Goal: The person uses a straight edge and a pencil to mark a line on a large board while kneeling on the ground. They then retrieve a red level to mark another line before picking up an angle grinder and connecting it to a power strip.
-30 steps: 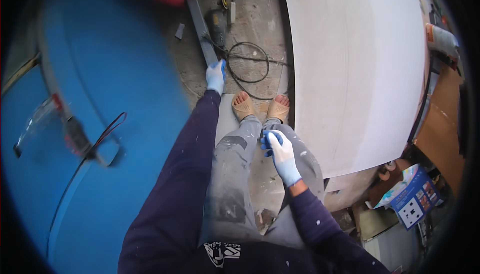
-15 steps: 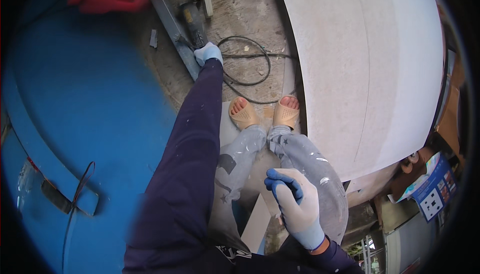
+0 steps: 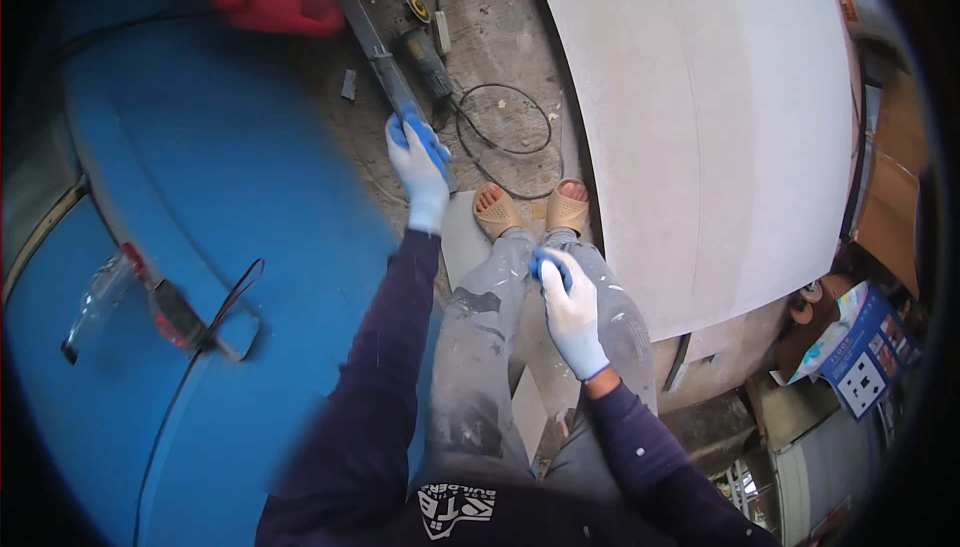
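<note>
My left hand (image 3: 418, 162), in a white glove with a blue palm, is closed around the lower part of a grey metal channel (image 3: 366, 27). The channel slants up and away to the left. Just right of it an angle grinder (image 3: 426, 63) lies on the floor, with a yellow disc (image 3: 417, 7) at its far end. In front of my right thigh, my right hand (image 3: 572, 312), gloved the same way, has its fingers curled together. Whatever it holds, if anything, is hidden.
A large pale board (image 3: 700, 147) fills the right side, and a blue surface (image 3: 250, 247) the left. A red tool case (image 3: 280, 7) sits far left. The black cable (image 3: 510, 152) loops on the floor near my sandals. A blue printed box (image 3: 865, 357) stands at right.
My left hand has left the angle grinder, drawn back nearer to me and closed on the metal channel. My right hand has moved forward, still curled. The view has shifted somewhat.
</note>
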`<state>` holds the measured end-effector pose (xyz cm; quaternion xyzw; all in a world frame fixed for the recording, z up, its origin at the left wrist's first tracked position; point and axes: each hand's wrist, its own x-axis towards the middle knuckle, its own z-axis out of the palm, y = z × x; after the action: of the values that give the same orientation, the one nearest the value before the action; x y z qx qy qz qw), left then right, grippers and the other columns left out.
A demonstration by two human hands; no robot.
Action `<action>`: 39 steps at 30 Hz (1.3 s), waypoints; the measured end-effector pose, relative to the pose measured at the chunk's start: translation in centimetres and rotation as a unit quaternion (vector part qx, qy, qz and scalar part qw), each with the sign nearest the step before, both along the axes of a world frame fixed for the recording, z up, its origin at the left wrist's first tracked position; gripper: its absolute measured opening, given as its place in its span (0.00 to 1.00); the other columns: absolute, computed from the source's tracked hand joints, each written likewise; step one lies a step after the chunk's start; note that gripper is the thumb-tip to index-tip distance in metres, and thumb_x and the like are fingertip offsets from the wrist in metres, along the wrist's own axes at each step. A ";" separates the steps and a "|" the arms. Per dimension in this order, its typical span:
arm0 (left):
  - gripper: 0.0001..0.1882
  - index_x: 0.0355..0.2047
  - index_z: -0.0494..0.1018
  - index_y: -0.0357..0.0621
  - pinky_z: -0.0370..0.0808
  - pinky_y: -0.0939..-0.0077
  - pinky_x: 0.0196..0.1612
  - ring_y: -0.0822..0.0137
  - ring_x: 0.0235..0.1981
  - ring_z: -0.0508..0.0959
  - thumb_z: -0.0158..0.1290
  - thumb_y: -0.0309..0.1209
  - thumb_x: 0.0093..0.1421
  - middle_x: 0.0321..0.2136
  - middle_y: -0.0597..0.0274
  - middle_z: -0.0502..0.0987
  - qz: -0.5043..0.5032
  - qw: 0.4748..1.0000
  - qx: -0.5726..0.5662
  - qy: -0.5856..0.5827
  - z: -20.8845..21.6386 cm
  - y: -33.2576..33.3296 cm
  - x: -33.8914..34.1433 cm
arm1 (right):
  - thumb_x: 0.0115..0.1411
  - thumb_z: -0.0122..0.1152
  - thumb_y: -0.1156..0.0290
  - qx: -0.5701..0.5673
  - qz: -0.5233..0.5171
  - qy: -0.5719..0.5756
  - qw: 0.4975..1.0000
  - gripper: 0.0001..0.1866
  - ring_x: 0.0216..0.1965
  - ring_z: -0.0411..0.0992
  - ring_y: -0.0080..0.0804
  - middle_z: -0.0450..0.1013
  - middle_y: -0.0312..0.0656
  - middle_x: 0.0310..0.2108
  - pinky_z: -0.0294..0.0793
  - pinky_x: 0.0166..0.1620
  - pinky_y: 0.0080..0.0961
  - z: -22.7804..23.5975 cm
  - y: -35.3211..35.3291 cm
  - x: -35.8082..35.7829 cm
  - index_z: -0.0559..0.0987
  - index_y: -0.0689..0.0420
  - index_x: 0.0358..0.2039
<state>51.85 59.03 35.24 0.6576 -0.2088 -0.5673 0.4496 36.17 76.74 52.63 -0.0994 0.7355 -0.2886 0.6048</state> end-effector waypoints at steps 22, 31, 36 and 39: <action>0.12 0.48 0.82 0.43 0.78 0.68 0.52 0.54 0.47 0.83 0.55 0.27 0.67 0.42 0.48 0.83 -0.334 0.838 -0.145 -0.406 29.4 0.5 5.8 | 0.80 0.48 0.57 -0.521 -0.239 0.086 0.815 0.19 0.23 0.51 0.17 0.54 0.27 0.25 0.54 0.25 0.18 47.5 -11.0 -33.2 0.78 0.60 0.52; 0.12 0.50 0.80 0.41 0.77 0.65 0.49 0.57 0.47 0.80 0.52 0.31 0.72 0.44 0.54 0.81 -0.356 0.880 -0.138 -0.284 31.0 -13.1 -2.1 | 0.79 0.47 0.49 -0.164 -0.054 0.053 0.984 0.26 0.37 0.80 0.18 0.81 0.37 0.40 0.70 0.31 0.16 23.5 -21.9 -10.4 0.80 0.60 0.55; 0.28 0.58 0.76 0.43 0.74 0.55 0.61 0.50 0.58 0.75 0.56 0.22 0.54 0.53 0.53 0.79 -0.579 0.655 -0.224 -0.431 30.9 -15.0 -9.5 | 0.80 0.46 0.55 -0.170 -0.209 -0.056 0.961 0.26 0.49 0.78 0.27 0.79 0.43 0.52 0.80 0.49 0.27 9.3 -25.6 -4.7 0.69 0.57 0.69; 0.25 0.53 0.80 0.42 0.76 0.58 0.60 0.50 0.58 0.78 0.55 0.19 0.53 0.53 0.52 0.80 -0.618 0.661 -0.316 -0.285 28.2 -15.9 -9.3 | 0.79 0.48 0.58 -0.078 -0.358 -0.196 0.910 0.25 0.49 0.79 0.34 0.77 0.50 0.55 0.80 0.54 0.31 5.0 -26.6 -6.7 0.68 0.58 0.69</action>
<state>42.56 43.14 63.42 0.3256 -0.8518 -0.3994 0.0945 29.47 50.15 57.68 0.1822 0.5638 -0.5560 0.5829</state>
